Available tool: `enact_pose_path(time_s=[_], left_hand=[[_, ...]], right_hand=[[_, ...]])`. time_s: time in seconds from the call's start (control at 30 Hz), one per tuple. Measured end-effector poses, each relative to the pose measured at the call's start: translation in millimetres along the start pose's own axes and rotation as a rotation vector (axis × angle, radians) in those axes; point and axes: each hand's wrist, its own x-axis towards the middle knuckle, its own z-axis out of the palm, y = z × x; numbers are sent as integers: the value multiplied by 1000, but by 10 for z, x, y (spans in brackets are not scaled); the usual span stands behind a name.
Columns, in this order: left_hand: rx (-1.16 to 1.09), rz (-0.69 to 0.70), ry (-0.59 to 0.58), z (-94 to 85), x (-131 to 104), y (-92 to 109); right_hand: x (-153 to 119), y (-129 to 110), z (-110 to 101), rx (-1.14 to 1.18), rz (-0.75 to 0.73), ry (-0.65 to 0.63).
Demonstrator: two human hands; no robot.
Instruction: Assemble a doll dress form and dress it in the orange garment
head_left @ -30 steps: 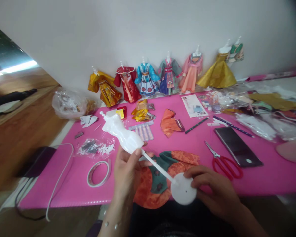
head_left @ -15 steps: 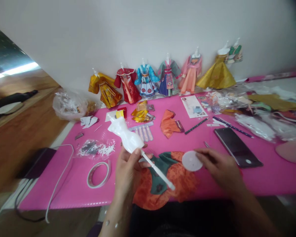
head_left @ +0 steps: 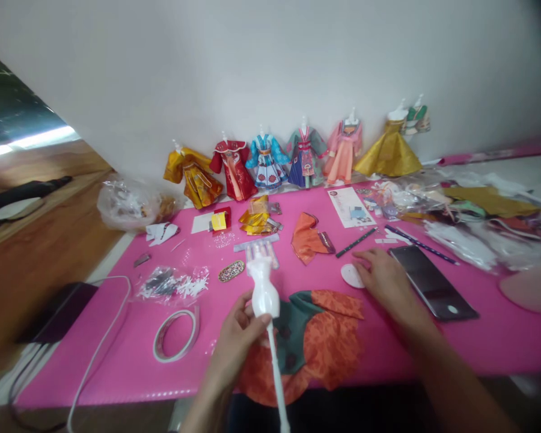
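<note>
White plastic mannequin (head_left: 265,294), one, is being pinched by the left hand (head_left: 238,331); the right hand (head_left: 383,282), partly open, is touching one round white disc (head_left: 351,276).

Glossy white plastic mannequin torso (head_left: 265,293); soft orange-and-green cloth garment (head_left: 327,337); smooth, shiny pink-covered counter (head_left: 130,367); glossy black phone (head_left: 428,281).

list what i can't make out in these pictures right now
Head view: lower end of the white rod, cut off by the bottom edge.
Head view: far edge of the white disc, behind the right hand.
Head view: print on the paper sheet, too small and blurred.
Head view: contents of the plastic bag, lost in crumpled plastic.
</note>
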Motion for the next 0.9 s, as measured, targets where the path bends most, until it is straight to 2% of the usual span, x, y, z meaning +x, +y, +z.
enact_pose_path(time_s=[0.07,0.17,0.23,0.37,0.5,0.67,0.9], left_hand=[[-2,-24,-29,-15,2,-66],[-19,-28,-69,-48,33,-153],[-38,-16,-71,-85,60,-181],[-23,-6,-39,-169,80,-179],[-15,2,-36,-215,55,-233],[37,-13,-94,-289,55,-400],[141,78,36,-515,69,-409]], right_hand=[[-70,-173,-5,55,-109,-69],[-203,-444,62,184,-379,-278],[-280,-570,155,199,-450,-366],[-384,-681,353,171,-389,-487],[-440,-776,459,189,-343,-524],[-468,-951,508,226,-327,-545],[-523,-1186,500,286,-358,-577]])
